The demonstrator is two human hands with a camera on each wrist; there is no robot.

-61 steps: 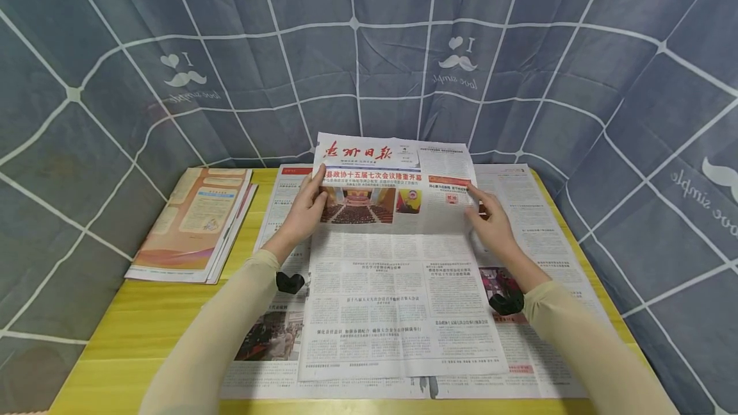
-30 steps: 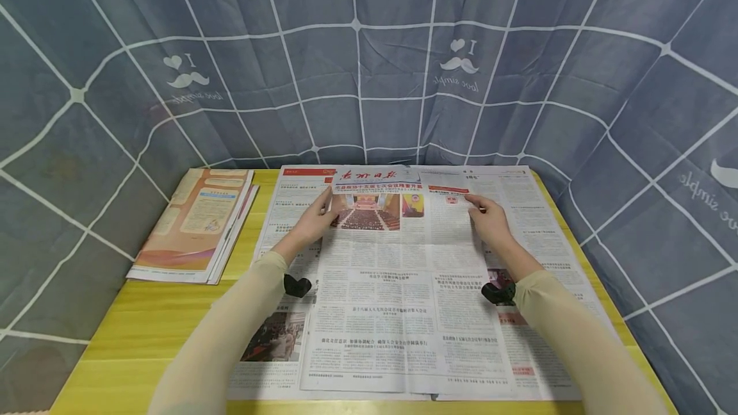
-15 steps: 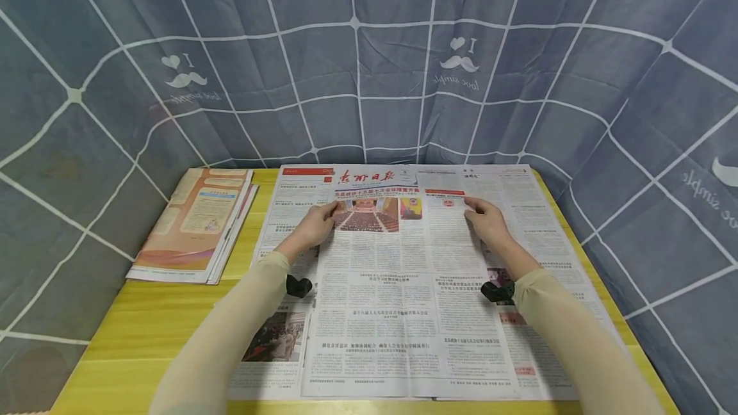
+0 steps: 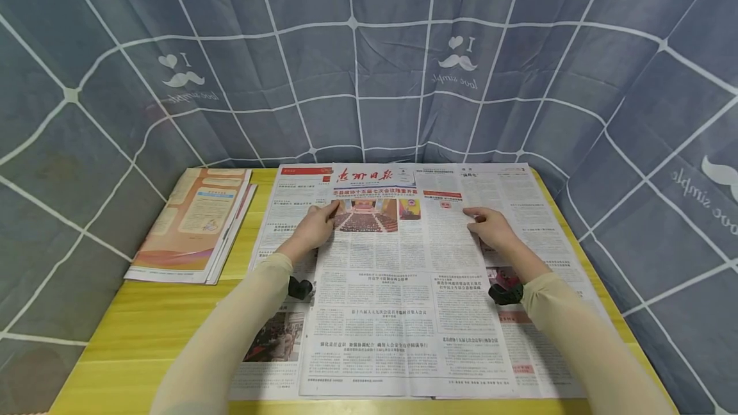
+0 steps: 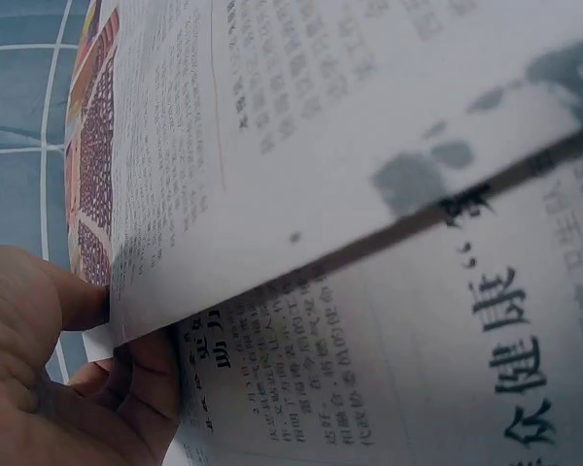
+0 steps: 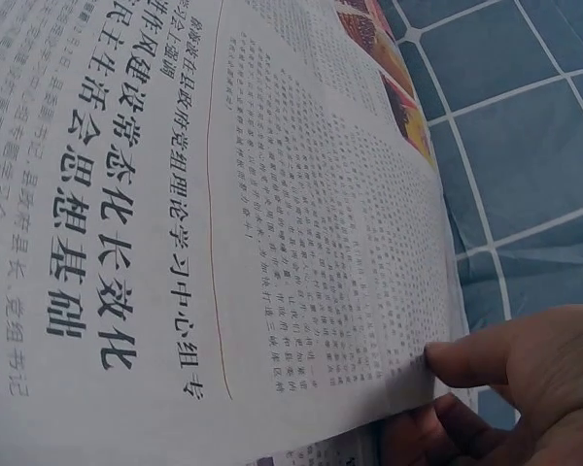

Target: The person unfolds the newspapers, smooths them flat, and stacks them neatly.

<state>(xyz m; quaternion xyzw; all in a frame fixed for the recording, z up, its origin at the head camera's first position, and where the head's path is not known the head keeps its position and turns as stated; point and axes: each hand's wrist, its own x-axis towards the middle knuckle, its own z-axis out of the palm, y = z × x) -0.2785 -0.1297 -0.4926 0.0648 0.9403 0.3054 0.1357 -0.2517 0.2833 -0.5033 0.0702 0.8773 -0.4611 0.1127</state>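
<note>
A newspaper page (image 4: 398, 300) with a red masthead and a photo of a hall lies lengthwise over a wider spread newspaper (image 4: 542, 229). At its left edge, beside the photo, my left hand (image 4: 311, 229) pinches the paper. The left wrist view shows the thumb on top of the page (image 5: 301, 194) and curled fingers under it, with a gap above the lower sheet. My right hand (image 4: 494, 230) pinches the opposite edge. In the right wrist view, the thumb presses the page (image 6: 301, 291) from above; other fingers are partly hidden beneath.
A pile of folded papers with a brown-orange cover (image 4: 196, 229) lies to the left on the yellow wood-grain table (image 4: 144, 325). A grey-blue curtain with white grid lines (image 4: 392, 69) hangs around the back and sides.
The page's raised top has come down and now lies much flatter, its far edge near that of the spread beneath. Both hands have shifted slightly nearer, still gripping its sides.
</note>
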